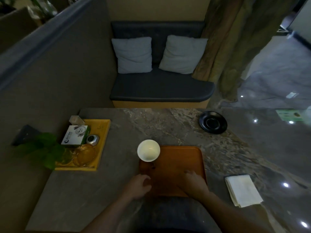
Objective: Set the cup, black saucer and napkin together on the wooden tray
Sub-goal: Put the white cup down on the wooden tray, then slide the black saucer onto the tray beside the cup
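A wooden tray (178, 158) lies on the stone table in front of me. A white cup (148, 150) stands at its far left corner, overlapping the tray's edge. The black saucer (213, 122) sits apart at the table's far right. A folded white napkin (243, 190) lies to the right of the tray. My left hand (138, 185) rests at the tray's near left edge with curled fingers, holding nothing I can make out. My right hand (193, 182) lies on the tray's near right part, fingers spread.
A yellow tray (102, 132) at the left holds a tissue box (75, 136), a glass ashtray (84, 154) and small items. A green plant (42, 148) overhangs its left. A cushioned bench (159, 88) stands beyond the table. A shiny floor lies to the right.
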Motion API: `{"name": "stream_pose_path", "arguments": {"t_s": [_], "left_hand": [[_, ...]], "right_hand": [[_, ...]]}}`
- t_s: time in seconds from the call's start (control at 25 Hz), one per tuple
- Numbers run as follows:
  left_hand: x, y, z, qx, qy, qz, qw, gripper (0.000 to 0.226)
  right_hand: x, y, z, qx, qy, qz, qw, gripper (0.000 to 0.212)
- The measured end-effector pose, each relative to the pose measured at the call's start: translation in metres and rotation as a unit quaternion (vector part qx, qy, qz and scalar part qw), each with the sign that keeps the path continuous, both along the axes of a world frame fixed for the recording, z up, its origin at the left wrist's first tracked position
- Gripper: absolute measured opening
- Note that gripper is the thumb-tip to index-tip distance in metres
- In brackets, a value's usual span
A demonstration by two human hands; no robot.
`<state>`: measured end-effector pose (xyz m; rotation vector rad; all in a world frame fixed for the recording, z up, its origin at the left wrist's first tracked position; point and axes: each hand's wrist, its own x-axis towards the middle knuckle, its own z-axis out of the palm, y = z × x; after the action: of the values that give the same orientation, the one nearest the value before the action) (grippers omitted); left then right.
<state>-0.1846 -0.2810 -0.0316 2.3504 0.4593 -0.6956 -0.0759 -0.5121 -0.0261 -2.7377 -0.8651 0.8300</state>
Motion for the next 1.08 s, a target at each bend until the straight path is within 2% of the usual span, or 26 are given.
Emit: {"name": "stream_pose_path", "arguments": {"t_s": [0.16,0.32,0.48,0.72,1.08], "left_hand": [[0.012,-0.048,0.025,0.043,0.032,-0.127,0.99,0.05],[0.031,-0.095,0.039,0.106,0.041,-0.21,0.971,0.053],[0.051,-0.126,0.049,0.146,0.023,-0.242,0.959,0.049],[0.081,-0.146,0.06,0.163,0.008,-0.249,0.955,0.056],[0.156,-0.125,0.053,0.203,0.011,-0.296,0.933,0.052]], "right_hand": [[0.011,-0.079,0.018,-0.027,-0.002,0.018,0.999,0.027],[0.019,-0.147,0.032,-0.035,-0.014,-0.007,0.999,0.034],[0.032,-0.194,0.044,-0.054,-0.018,0.01,0.998,0.035],[0.057,-0.238,0.044,-0.042,-0.005,-0.009,0.999,0.034],[0.115,-0.231,0.031,-0.051,-0.014,-0.021,0.998,0.033]]}}
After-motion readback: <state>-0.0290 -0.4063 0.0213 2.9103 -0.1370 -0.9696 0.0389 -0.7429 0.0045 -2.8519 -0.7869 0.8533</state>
